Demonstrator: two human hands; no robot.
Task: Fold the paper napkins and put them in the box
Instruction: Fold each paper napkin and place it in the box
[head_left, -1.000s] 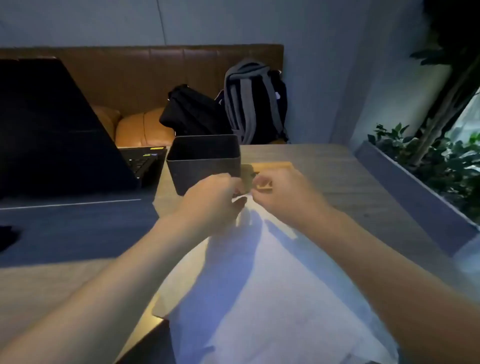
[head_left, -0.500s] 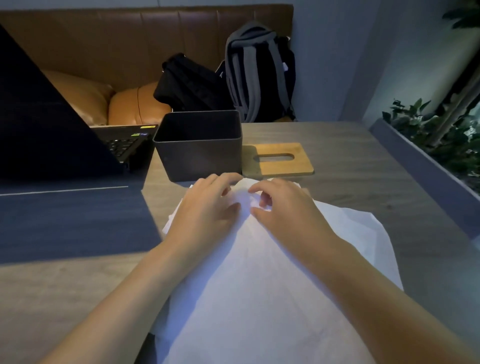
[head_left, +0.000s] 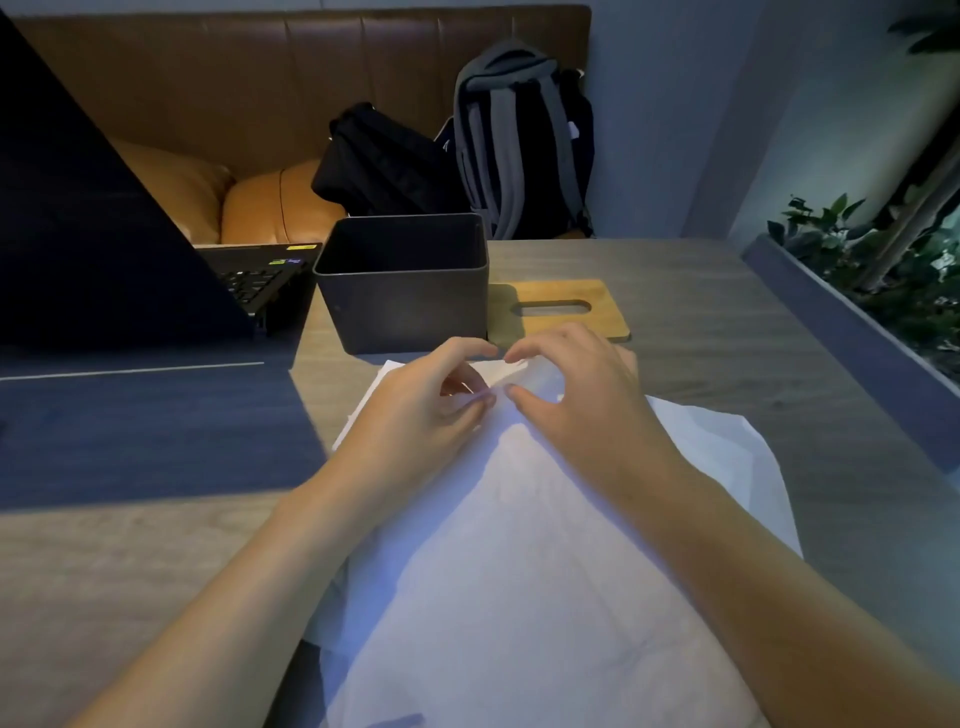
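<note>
From the head view, the left hand (head_left: 426, 410) and right hand (head_left: 566, 395) each pinch the far edge of the thin, limp napkin (head_left: 519, 545) spread on the worktop (head_left: 727, 338), just short of the box (head_left: 402, 283); take corners gently, since it likely tears.

Napkin (head_left: 519, 545) near edge cut off; laptop (head_left: 93, 234) perhaps half-cropped.

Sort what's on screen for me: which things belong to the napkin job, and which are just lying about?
Job:
napkins, far edge pinched by left hand and right hand
box, open
lid, flat beside the box

Lying about:
laptop
backpack
black bag
plants
</note>
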